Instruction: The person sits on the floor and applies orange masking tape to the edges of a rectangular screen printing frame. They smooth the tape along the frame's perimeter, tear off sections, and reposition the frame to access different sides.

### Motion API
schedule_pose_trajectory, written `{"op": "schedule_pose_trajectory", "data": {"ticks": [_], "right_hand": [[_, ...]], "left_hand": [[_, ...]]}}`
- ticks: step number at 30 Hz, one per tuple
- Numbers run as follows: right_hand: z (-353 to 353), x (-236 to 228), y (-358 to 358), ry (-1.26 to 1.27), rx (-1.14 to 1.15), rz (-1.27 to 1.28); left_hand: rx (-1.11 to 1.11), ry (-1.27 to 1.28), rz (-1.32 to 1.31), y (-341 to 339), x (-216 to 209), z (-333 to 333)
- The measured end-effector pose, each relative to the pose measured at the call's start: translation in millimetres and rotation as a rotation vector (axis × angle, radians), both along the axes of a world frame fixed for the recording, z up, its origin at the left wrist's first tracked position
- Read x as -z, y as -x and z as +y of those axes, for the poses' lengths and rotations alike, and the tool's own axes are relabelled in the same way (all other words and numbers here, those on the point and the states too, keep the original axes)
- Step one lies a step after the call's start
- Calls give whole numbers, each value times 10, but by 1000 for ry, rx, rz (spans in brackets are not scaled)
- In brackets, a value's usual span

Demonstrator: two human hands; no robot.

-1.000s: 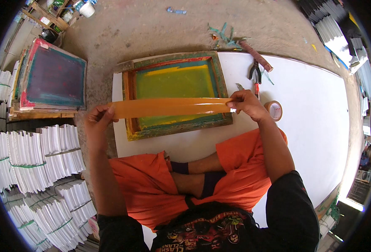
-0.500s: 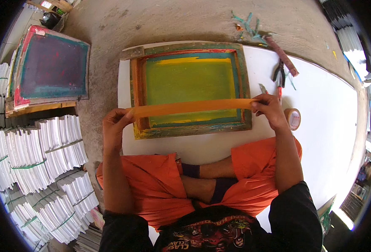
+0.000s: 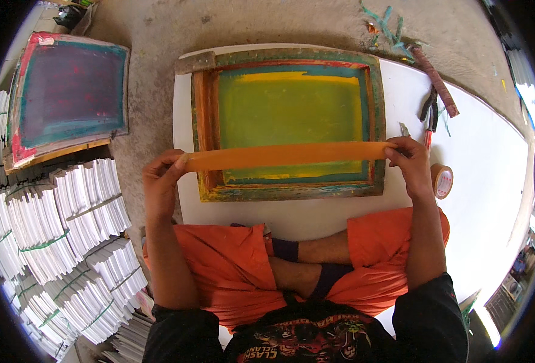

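A long strip of brown-orange adhesive tape (image 3: 285, 155) is stretched between my two hands, crossing over the near part of a wooden screen-printing frame (image 3: 292, 192). My left hand (image 3: 166, 175) pinches one end between thumb and fingers, just outside the frame's left side. Beyond its right side my right hand (image 3: 409, 162) pinches the other end. The strip hangs nearly level and fairly taut; I cannot tell whether it touches the frame. Inside the frame, the yellow-green mesh (image 3: 288, 112) has blue and yellow smears along its edges.
A brown tape roll (image 3: 442, 181), a cutter blade (image 3: 404, 130), pliers (image 3: 428, 115) and a reddish-brown stick (image 3: 435, 78) lie right on the white board (image 3: 485, 157). Green scraps (image 3: 391, 30) lie farther back. Left are another frame (image 3: 71, 94) and bundled paper stacks (image 3: 86, 206).
The view has shifted, so the frame and board look larger and farther right. Both hands keep their pinch on the tape strip, which stays stretched over the frame's near part.
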State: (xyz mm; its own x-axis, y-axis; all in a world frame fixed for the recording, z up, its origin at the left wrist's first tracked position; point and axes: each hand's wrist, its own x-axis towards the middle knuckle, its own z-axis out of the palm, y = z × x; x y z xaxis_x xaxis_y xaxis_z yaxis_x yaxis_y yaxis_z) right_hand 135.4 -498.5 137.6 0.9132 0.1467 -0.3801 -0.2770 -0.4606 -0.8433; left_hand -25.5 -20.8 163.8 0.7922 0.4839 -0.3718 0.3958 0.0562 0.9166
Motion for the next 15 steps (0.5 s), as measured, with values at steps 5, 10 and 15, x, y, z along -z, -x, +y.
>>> {"op": "schedule_pose_trajectory", "data": {"ticks": [5,10,15], "right_hand": [[-25,-10,-9,-12,-4,127],[-14,19,73,-21,24,156],[-120,190,164,-141,27,47]], "left_hand": [[57,-80,38,23,-6,66],[151,-112,188,-59,-50,-40],[227,-342,278,-78,87,4]]}}
